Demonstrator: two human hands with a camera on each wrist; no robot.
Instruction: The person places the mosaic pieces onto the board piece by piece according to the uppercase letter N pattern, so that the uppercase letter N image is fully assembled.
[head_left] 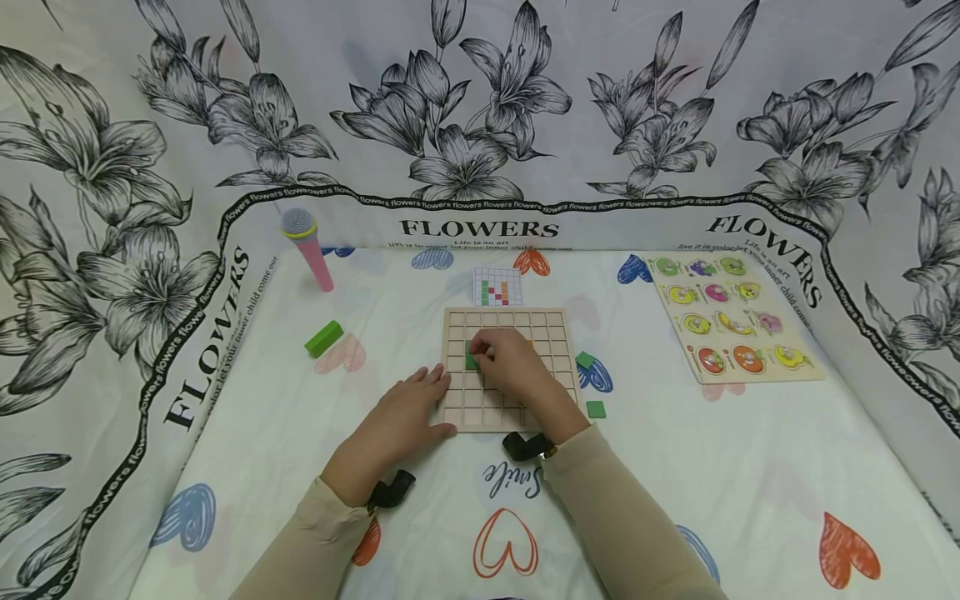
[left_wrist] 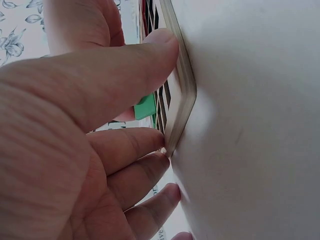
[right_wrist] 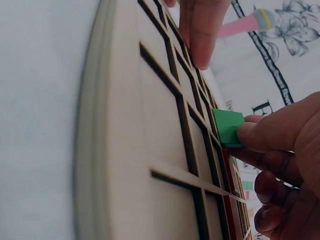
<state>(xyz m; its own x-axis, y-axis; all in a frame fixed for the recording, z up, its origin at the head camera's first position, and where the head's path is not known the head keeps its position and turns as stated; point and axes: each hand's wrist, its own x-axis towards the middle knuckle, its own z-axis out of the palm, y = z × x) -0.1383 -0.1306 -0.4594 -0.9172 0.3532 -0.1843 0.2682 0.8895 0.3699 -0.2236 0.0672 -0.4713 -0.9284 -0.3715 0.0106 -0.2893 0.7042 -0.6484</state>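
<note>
A wooden grid board (head_left: 474, 402) lies in the middle of the table. My right hand (head_left: 513, 367) is over its upper left part, pinching a green square tile (right_wrist: 228, 127) between thumb and fingers. The tile stands tilted at a cell of the grid. Red tiles (right_wrist: 232, 215) sit in cells beside it, and a bit of orange tile (head_left: 531, 344) shows past the hand. My left hand (head_left: 397, 421) rests along the board's left edge, with its thumb at the near left corner and its fingers extended. The right hand hides several cells.
Two loose green tiles (head_left: 596, 409) lie right of the board. A pattern card (head_left: 497, 287) with coloured squares is behind it. To the left are a green block (head_left: 324, 339) and a pink toy microphone (head_left: 309, 250). A fruit puzzle board (head_left: 735, 321) lies at the right.
</note>
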